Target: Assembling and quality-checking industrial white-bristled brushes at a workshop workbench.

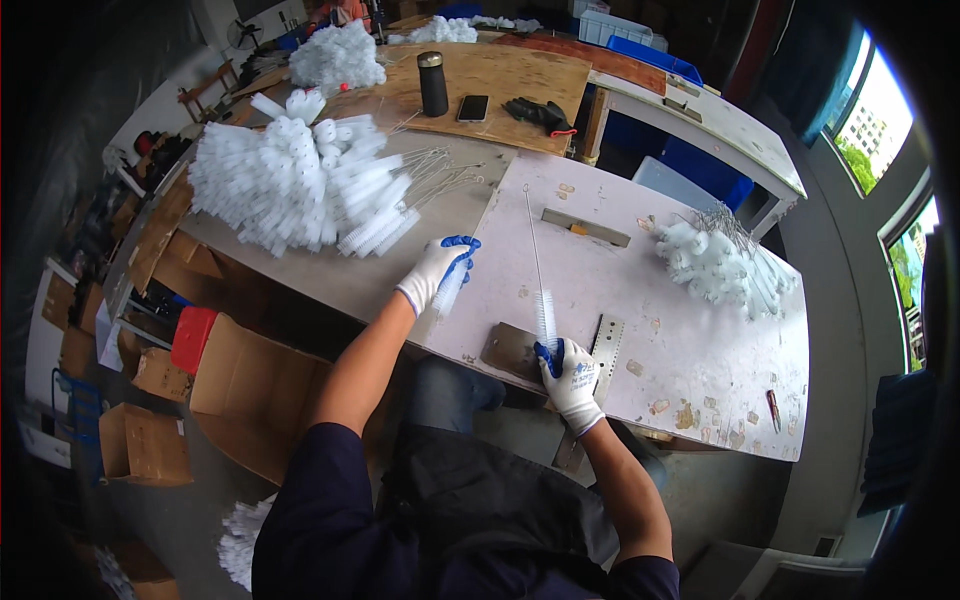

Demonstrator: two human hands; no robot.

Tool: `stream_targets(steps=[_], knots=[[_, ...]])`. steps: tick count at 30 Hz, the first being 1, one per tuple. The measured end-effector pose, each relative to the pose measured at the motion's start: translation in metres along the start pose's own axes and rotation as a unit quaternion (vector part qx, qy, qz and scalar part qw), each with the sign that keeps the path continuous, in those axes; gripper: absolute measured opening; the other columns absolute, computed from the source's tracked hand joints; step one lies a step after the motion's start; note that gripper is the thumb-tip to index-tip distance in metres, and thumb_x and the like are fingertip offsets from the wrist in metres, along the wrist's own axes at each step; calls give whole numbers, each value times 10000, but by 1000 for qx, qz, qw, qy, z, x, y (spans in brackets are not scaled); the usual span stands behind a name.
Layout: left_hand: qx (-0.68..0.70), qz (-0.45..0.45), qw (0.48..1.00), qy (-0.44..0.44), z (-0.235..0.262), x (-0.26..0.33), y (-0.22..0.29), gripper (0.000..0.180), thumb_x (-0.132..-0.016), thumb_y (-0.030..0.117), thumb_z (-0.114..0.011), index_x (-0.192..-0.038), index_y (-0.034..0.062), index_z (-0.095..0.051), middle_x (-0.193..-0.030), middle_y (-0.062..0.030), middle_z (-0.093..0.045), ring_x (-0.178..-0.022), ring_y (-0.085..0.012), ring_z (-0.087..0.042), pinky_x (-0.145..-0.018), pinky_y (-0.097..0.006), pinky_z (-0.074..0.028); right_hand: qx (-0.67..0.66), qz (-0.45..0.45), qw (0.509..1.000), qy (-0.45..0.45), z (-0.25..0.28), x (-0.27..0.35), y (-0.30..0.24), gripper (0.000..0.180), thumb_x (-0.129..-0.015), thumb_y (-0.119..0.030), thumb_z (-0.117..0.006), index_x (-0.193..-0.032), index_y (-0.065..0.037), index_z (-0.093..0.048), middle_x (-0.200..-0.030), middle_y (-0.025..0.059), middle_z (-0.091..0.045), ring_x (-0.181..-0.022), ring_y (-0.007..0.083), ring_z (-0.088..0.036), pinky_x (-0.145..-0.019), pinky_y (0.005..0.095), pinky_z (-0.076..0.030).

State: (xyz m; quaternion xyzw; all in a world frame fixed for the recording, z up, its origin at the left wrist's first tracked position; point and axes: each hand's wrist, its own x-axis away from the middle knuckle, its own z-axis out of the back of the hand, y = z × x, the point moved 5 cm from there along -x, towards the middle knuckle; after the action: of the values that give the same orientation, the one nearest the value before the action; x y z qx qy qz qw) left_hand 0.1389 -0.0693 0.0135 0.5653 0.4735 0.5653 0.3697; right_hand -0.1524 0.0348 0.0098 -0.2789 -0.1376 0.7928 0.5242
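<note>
My left hand, in a white glove with blue-coated fingers, is closed around a white-bristled bottle brush whose bristles show below the fingers. My right hand, gloved alike, grips a second bottle brush low on its bristles. The thin wire handle of that brush points away from me and ends in a small loop. Under and beside the right hand are a dark metal plate and a perforated metal strip at the table's near edge.
A big heap of white brushes covers the left of the table; a smaller bundle lies at the right. A metal bar and a red-handled tool lie on the tabletop. Farther back stand a black tumbler, a phone and dark gloves.
</note>
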Motion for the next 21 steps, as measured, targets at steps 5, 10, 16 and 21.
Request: stream_targets(steps=[5,10,16,21], knots=[[-378,-259,887,65,-32,-23,5,243,-902,99,-606,-1121,27,-683,-845,-37,-693,-647,-122,-626,-549,-284,-514,-47,-16,999,10,8,1,4,271,-787,-267,-724,-920,-63,-604,-835,144,-649,-816,344,-639,-718,444,-496],[-405,-239,870,146,-30,-20,-19,338,-871,139,-654,-1196,48,-647,-1023,-96,-724,-803,-192,-700,-734,-320,-544,-177,-88,979,58,24,3,21,214,-815,-174,-684,-957,-34,-603,-832,180,-646,-799,409,-618,-706,435,-497],[-440,-224,855,161,-51,2,-12,373,-882,270,-637,-1225,125,-628,-1109,-128,-695,-991,-301,-671,-868,-408,-511,-389,-166,887,188,131,-4,87,98,-946,-93,-580,-985,-16,-628,-696,-6,-612,-554,34,-528,-492,209,-423],[-453,-226,847,164,-60,5,-9,345,-883,219,-629,-1203,92,-641,-1133,-125,-690,-1000,-288,-668,-897,-384,-505,-236,-189,921,245,238,-38,214,227,-966,-207,-596,-888,3,-631,-666,29,-628,-545,63,-548,-475,223,-414]])
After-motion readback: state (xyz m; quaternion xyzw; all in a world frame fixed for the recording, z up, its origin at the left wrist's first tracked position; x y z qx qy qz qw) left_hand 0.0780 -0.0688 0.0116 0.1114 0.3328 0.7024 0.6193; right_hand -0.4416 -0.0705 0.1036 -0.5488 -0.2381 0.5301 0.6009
